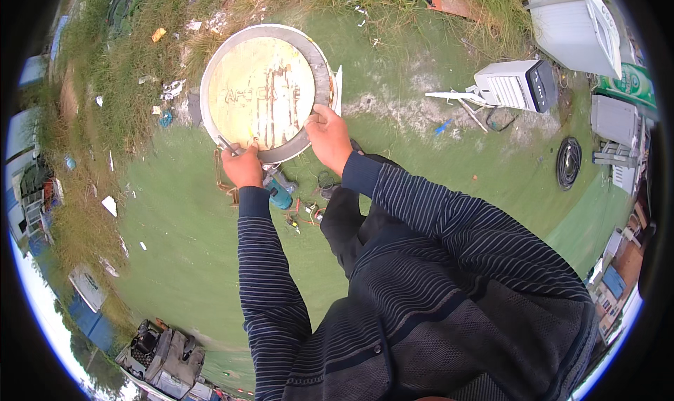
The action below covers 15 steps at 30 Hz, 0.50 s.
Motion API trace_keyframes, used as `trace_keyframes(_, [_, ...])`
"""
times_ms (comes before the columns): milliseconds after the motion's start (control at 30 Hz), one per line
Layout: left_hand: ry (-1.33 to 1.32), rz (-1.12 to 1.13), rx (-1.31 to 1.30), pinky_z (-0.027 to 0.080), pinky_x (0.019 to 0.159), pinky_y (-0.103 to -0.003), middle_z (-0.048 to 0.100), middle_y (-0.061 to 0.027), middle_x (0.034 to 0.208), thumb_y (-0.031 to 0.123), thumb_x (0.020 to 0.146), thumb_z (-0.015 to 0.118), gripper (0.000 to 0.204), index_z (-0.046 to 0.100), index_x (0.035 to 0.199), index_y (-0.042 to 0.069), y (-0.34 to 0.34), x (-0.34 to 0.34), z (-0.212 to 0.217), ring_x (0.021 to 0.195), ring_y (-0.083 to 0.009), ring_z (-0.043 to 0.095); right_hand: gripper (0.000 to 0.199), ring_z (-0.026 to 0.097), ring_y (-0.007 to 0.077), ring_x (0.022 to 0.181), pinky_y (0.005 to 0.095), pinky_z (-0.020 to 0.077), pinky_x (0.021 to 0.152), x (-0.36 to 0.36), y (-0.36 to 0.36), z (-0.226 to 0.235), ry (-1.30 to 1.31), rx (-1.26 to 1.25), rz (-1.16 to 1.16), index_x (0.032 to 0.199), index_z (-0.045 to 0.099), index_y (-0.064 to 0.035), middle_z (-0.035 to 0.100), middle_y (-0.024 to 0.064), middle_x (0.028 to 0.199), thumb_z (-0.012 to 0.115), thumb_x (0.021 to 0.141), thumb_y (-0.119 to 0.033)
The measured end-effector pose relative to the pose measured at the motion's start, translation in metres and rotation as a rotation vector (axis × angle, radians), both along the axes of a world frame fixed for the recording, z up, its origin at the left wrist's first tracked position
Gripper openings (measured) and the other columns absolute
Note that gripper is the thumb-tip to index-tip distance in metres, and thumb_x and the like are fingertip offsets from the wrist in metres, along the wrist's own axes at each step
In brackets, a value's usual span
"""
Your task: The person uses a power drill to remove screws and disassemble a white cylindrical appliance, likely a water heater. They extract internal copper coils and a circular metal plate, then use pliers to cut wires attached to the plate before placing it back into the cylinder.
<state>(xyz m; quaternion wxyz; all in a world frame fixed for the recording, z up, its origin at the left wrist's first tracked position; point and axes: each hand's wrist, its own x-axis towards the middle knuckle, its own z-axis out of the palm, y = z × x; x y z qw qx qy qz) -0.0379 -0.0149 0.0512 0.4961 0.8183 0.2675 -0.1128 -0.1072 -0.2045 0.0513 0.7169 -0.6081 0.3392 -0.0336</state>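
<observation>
A round metal drum stands at the upper middle, its grey rim around a pale yellow disc. Brown marks and raised bar-like shapes show on the disc. My left hand is closed at the near left of the rim, thumb over the edge; beside its fingers sticks out a short grey metal piece, which I cannot identify. At the near right of the rim, my right hand is closed with thumb and fingers on the edge. Below the drum, between my forearms, lies a teal power tool.
Small tools and cables lie by my feet. At right are a white slatted appliance, a white tub-like casing and a coiled black hose. Grass and litter border the green ground at left. Old machinery sits lower left.
</observation>
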Motion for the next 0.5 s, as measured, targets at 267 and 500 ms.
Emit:
trace_keyframes(267, [-0.064, 0.136, -0.362, 0.047, 0.049, -0.032, 0.066, -0.0123, 0.085, -0.001, 0.089, 0.072, 0.05, 0.043, 0.129, 0.0, 0.005, -0.011, -0.013, 0.052, -0.0166, 0.056, 0.03, 0.063, 0.0125, 0.085, 0.0298, 0.0516, 0.07, 0.009, -0.01, 0.014, -0.024, 0.448, -0.148, 0.119, 0.059, 0.0053, 0.068, 0.0059, 0.097, 0.061, 0.089, 0.001])
trace_keyframes(500, [-0.019, 0.052, -0.354, 0.046, 0.05, -0.032, 0.065, -0.0097, 0.082, 0.001, 0.092, 0.07, 0.045, 0.043, 0.128, 0.003, 0.011, -0.01, -0.015, 0.054, -0.0162, 0.056, 0.02, 0.065, 0.0124, 0.084, 0.0278, 0.0543, 0.07, 0.009, -0.002, 0.014, -0.093, 0.497, -0.204, 0.112, 0.059, 0.0037, 0.071, 0.0096, 0.099, 0.064, 0.092, 0.002])
